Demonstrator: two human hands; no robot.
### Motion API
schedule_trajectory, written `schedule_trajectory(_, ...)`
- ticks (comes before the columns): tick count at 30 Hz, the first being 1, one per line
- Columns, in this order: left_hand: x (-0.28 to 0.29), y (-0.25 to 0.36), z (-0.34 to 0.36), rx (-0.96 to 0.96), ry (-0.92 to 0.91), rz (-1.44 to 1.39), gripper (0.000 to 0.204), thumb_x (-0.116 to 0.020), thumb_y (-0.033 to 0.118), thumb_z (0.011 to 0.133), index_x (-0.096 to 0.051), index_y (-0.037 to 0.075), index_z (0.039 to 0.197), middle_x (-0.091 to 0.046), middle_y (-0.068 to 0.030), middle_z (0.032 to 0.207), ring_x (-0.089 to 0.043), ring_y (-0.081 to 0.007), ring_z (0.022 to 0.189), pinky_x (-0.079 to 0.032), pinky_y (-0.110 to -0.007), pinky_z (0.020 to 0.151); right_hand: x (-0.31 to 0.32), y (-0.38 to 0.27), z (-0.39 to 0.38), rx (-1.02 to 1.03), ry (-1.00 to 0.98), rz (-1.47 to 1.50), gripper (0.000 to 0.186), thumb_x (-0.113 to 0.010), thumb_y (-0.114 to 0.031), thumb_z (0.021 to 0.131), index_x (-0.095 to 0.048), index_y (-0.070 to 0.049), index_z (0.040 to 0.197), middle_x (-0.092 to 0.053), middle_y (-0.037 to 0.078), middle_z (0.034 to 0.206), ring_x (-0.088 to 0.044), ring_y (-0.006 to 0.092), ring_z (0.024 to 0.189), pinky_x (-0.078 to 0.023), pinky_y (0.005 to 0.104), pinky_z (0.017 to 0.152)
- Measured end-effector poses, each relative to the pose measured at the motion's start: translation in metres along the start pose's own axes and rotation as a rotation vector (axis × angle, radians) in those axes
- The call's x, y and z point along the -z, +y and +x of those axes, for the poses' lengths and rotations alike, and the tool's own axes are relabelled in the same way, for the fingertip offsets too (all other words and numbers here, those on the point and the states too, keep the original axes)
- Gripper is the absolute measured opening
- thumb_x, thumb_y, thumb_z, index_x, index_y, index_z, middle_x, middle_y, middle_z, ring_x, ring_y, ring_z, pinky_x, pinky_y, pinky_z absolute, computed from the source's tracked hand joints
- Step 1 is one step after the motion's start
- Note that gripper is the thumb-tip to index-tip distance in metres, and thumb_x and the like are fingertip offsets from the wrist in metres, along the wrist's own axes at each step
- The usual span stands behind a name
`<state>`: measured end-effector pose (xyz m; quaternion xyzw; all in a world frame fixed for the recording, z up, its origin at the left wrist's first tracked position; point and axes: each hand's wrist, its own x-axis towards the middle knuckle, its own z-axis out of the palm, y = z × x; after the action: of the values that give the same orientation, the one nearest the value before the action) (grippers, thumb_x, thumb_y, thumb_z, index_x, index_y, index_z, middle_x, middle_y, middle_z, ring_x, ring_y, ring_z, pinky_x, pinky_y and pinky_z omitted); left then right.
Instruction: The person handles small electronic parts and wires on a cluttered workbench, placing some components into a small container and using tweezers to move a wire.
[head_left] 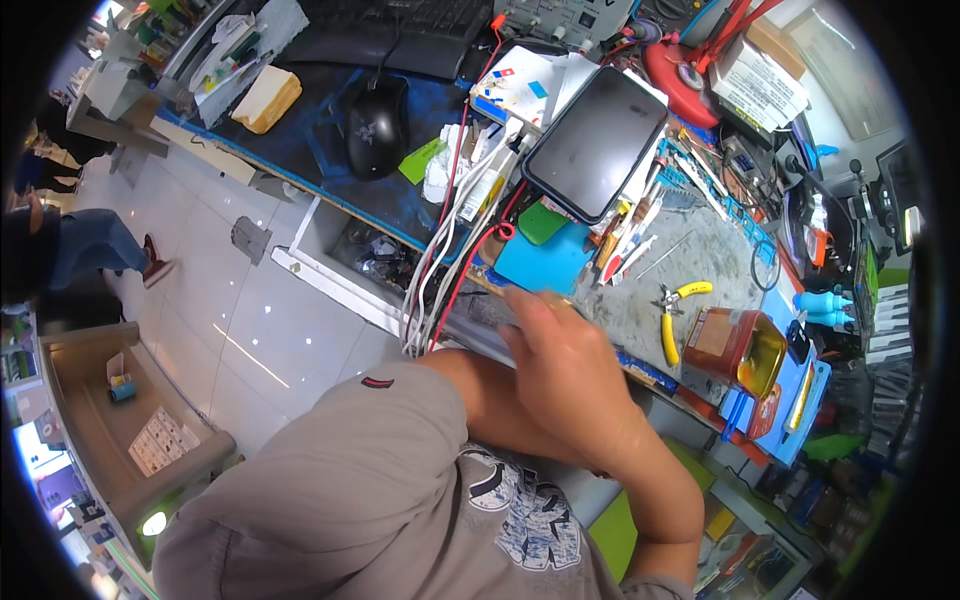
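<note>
My right hand point(565, 355) is raised at the bench's front edge, above my bent left forearm point(495, 405). Its fingers look curled, but motion smears their tips, and nothing held can be made out. My left hand is hidden behind my right hand and wrist. Just beyond the right hand's fingers lies a bright blue sheet point(545, 258) with a green piece point(540, 224) on it. Farther back, a dark-screened phone point(595, 145) rests tilted over papers. Yellow-handled cutting pliers point(668, 327) lie on the worn grey bench top point(640, 290), to the right of my hand.
White and red cables point(440, 260) hang over the bench edge near an open drawer point(365, 255). A black mouse point(377, 128) and keyboard point(385, 40) sit at the back left. A reddish-brown container point(720, 342) stands right. Another person's legs point(100, 243) show on the tiled floor.
</note>
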<state>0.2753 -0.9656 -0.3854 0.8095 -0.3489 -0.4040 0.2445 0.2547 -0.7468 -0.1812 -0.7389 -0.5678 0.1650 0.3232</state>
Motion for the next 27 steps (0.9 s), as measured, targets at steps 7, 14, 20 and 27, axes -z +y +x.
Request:
schedule_trajectory(7, -0.014, 0.004, -0.002, -0.02, -0.059, 0.041, 0.035, -0.08, 0.017, 0.079, -0.077, 0.006, 0.112, -0.076, -0.0126, 0.116, -0.074, -0.0306, 0.104, -0.06, -0.05, 0.079, 0.048, 0.019, -0.076, -0.142, 0.004, 0.107, 0.025, -0.07, 0.002, 0.086, -0.067, 0.001, 0.11, -0.069, 0.018, 0.095, -0.068, 0.0368, 0.084, -0.055, 0.0433, 0.075)
schedule_trajectory(14, -0.025, -0.005, -0.01, 0.01, -0.073, 0.028, 0.036, -0.079, 0.017, 0.08, -0.076, 0.006, 0.113, -0.075, -0.013, 0.116, -0.073, -0.0311, 0.105, -0.059, -0.051, 0.08, 0.002, 0.042, -0.058, -0.056, -0.285, 0.248, 0.022, -0.06, -0.007, 0.096, -0.064, 0.002, 0.116, -0.065, 0.025, 0.112, -0.064, 0.0439, 0.103, -0.05, 0.0478, 0.093)
schedule_trajectory(20, -0.025, -0.002, -0.016, -0.023, -0.064, 0.025, 0.036, -0.078, 0.018, 0.081, -0.076, 0.006, 0.115, -0.075, -0.0133, 0.117, -0.073, -0.0316, 0.105, -0.059, -0.052, 0.081, -0.064, 0.088, -0.016, -0.252, -0.564, 0.327, 0.028, -0.053, -0.011, 0.098, -0.065, 0.004, 0.118, -0.066, 0.03, 0.114, -0.063, 0.0452, 0.108, -0.049, 0.046, 0.096)
schedule_trajectory(27, -0.029, -0.002, -0.014, -0.011, -0.043, 0.007, 0.037, -0.078, 0.018, 0.081, -0.075, 0.005, 0.116, -0.074, -0.0137, 0.118, -0.073, -0.0321, 0.105, -0.058, -0.053, 0.081, -0.119, 0.103, 0.002, -0.222, -0.639, -0.033, 0.031, -0.058, -0.003, 0.081, -0.073, 0.001, 0.107, -0.069, 0.03, 0.107, -0.066, 0.045, 0.103, -0.05, 0.047, 0.095)
